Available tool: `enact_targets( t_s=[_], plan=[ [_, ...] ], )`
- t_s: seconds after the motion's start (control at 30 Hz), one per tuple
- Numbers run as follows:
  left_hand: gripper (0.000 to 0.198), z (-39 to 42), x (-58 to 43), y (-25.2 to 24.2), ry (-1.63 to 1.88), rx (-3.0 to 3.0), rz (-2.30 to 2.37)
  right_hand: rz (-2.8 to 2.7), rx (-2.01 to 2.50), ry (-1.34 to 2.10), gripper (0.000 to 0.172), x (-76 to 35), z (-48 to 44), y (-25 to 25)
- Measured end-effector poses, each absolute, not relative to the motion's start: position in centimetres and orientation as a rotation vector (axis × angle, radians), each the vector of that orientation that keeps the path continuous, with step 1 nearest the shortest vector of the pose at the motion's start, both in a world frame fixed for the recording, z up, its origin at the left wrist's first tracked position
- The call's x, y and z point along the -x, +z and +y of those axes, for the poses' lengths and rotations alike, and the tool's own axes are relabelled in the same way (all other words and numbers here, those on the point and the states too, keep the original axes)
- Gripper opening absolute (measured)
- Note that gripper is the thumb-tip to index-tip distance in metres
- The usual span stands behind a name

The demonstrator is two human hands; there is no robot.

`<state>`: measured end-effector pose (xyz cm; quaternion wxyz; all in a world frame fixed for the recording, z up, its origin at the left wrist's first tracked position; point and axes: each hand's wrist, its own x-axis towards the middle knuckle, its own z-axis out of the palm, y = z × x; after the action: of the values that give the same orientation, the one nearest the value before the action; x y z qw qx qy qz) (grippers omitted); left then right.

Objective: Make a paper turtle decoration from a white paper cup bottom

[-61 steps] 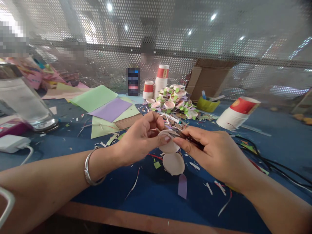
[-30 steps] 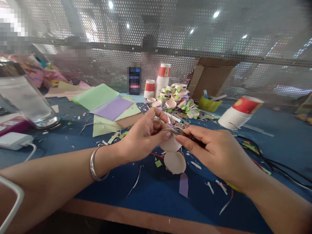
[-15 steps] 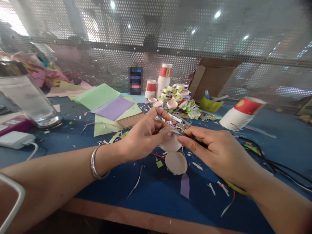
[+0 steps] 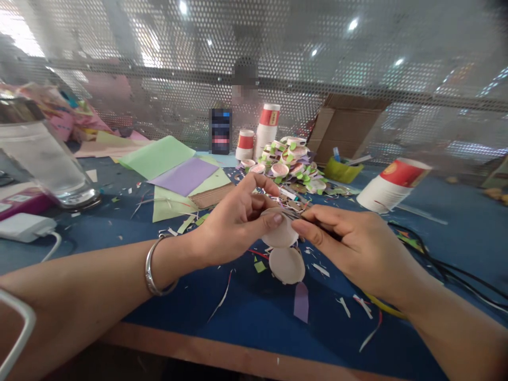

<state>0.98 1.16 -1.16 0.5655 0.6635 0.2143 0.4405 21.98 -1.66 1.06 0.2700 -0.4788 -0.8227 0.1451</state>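
My left hand (image 4: pixel 248 217) pinches the upper edge of a round white paper cup bottom (image 4: pixel 281 234) between thumb and fingers, holding it above the table. My right hand (image 4: pixel 345 238) is closed around a slim metal tool (image 4: pixel 292 214) whose narrow grey tip touches or lies just over the disc's upper right edge. Most of the tool is hidden in my grip, so its exact kind is unclear. Just below, a second round cup bottom (image 4: pixel 287 266) lies on the blue table, beside a purple paper strip (image 4: pixel 301 302).
Behind my hands are a heap of decorated cup bottoms (image 4: pixel 293 159), stacked paper cups (image 4: pixel 268 129) and a phone (image 4: pixel 220 131). Coloured sheets (image 4: pixel 159 157) and a glass bottle (image 4: pixel 47 164) stand left. A tilted cup stack (image 4: pixel 392 185) and black cables (image 4: pixel 440 259) are right.
The disc in my left hand has turned or tilted slightly, showing more of its face. The tool tip and my right fingers have shifted a little. The rest looks the same.
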Motion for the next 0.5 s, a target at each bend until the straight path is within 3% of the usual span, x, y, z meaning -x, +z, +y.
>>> enact_targets(
  t_s=[0.23,0.5],
  plan=[
    [0.029,1.32,-1.09,-1.26,0.995,-1.37,0.517,-2.204,1.306,0.373,0.045,-21.91,-1.71,0.92],
    [0.021,1.1,-1.19,-1.06,0.912,-1.317,0.603,-2.226,1.312,0.323,0.045,-22.01,-1.49,0.93]
  ],
)
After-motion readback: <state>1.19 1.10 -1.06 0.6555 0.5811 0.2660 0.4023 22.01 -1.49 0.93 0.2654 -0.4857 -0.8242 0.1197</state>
